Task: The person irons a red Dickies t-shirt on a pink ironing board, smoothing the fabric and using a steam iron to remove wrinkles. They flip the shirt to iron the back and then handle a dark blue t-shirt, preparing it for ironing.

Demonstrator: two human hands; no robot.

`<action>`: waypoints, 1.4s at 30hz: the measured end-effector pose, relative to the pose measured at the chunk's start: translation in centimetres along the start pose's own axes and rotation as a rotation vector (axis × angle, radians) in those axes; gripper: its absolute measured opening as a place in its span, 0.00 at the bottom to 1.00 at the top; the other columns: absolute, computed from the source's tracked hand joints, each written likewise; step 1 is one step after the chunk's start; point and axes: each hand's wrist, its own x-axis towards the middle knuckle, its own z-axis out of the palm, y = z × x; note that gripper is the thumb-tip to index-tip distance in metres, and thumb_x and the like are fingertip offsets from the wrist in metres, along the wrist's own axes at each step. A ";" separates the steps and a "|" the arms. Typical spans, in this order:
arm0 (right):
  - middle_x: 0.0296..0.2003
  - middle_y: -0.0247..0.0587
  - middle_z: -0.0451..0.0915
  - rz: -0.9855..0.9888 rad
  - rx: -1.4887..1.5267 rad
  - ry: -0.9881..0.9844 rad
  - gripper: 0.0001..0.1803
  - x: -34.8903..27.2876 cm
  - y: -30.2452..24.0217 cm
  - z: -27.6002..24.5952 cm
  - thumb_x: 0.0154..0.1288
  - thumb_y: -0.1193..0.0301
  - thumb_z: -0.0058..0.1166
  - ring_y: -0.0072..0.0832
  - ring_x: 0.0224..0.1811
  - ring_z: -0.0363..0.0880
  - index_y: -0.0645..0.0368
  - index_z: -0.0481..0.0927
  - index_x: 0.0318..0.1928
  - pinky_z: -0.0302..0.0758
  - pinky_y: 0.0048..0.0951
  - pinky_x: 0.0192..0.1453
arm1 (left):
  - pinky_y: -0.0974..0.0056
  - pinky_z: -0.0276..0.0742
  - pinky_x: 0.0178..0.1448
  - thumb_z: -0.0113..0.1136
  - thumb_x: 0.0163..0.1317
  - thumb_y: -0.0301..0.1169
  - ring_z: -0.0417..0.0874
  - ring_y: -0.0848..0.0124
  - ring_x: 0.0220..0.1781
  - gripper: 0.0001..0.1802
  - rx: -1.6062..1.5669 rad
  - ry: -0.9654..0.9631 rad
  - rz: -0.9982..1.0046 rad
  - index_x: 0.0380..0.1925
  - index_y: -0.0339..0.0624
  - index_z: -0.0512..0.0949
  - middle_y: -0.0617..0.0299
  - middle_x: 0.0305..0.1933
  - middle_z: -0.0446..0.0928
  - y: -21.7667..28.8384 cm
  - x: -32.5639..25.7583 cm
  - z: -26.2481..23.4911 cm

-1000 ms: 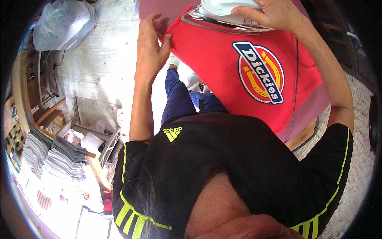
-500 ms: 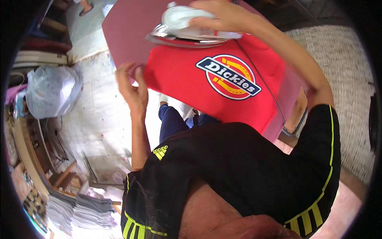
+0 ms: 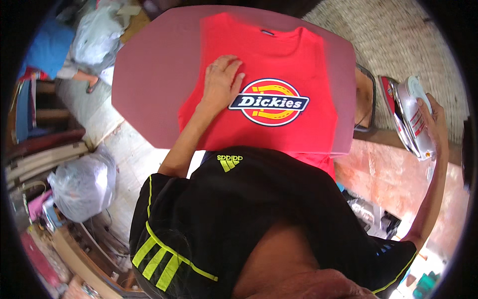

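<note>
A red sleeveless top (image 3: 298, 129) lies spread on a mauve ironing board (image 3: 149, 89), its neckline at the far side. A round printed emblem (image 3: 271, 113) crossed by a dark banner marks its front. My left hand (image 3: 222, 82) rests on the cloth just left of the emblem, fingers stretched out. Off the board's right side, my right hand (image 3: 435, 119) grips the handle of a white and silver iron (image 3: 416, 122). The iron is tipped up, its shiny soleplate side facing the board.
Beyond the board's right end is a woven mat (image 3: 393, 35), with a metal frame (image 3: 367, 99) beside it. Filled plastic bags (image 3: 82, 184) and shelving (image 3: 69, 239) line the left. Another person's leg (image 3: 82, 75) shows at the upper left.
The iron has moved in my right hand from the far edge of the top out to the right. My left hand has come onto the cloth. The whole top now shows.
</note>
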 end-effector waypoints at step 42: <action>0.37 0.56 0.84 -0.331 0.245 0.131 0.23 12.9 1.1 22.7 0.73 0.53 0.50 0.50 0.39 0.84 0.57 0.77 0.57 0.78 0.45 0.45 | 0.48 0.77 0.50 0.60 0.60 0.30 0.80 0.46 0.43 0.06 -0.072 -0.166 0.064 0.31 0.41 0.83 0.47 0.35 0.79 -0.4 22.2 21.2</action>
